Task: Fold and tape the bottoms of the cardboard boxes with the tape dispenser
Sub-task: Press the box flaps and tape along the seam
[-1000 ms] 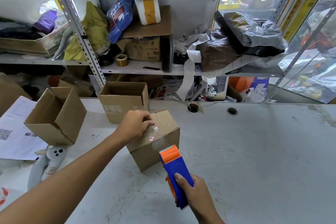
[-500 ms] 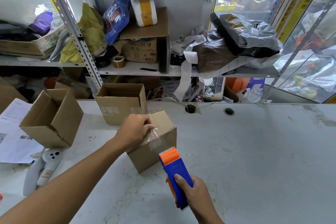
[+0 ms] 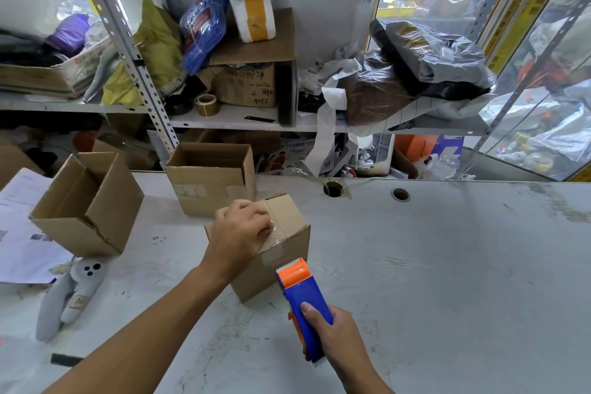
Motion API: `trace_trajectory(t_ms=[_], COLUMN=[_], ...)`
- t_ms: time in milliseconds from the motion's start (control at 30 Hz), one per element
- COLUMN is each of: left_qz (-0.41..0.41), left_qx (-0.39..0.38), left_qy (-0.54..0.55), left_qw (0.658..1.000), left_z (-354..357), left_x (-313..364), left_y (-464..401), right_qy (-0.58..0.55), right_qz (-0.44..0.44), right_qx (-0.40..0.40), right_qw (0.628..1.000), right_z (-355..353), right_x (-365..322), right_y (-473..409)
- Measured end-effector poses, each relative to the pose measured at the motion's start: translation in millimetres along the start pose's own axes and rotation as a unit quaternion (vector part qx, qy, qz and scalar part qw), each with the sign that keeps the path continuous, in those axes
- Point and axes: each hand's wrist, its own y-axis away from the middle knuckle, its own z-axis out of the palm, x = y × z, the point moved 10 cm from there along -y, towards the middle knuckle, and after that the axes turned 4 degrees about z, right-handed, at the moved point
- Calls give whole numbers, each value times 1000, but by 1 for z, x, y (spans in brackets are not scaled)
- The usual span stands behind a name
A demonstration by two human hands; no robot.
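Right hand [image 3: 339, 336] pulled tape dispenser [image 3: 303, 301] (blue) off box [image 3: 287, 233]

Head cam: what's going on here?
A person is taping the bottom of a small cardboard box on the worktable. The left hand presses down on the box's top face, where clear tape runs over the seam and down the near side. The right hand grips the blue and orange tape dispenser, its orange head at the box's near side. Two open boxes sit behind and to the left.
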Motion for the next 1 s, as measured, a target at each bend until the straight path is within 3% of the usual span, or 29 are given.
trace_trajectory(t_ms=[233,533,700,900,1000], left_qz=[14,16,23,30,44], left_qx=[-102,-85,-133,-125,-116], left_qy=[-65,-56,-107,-111,-122], left_qw=[993,995,985,986,985], left_z=[28,25,33,29,29], left_x=[-2,-2,0,7,12], left_y=[17,17,14,13,14], right_qy=[0,29,74,117,241], right_qz=[-9,34,36,91,154], right_qx=[-8,7,16,-4,-50], right_qw=[1000,999,997,989,957], right_z=[4,0,0,8,28], right_x=[-5,4,-24,-68,-51], right_y=[-6,-2,-10,-18,-21])
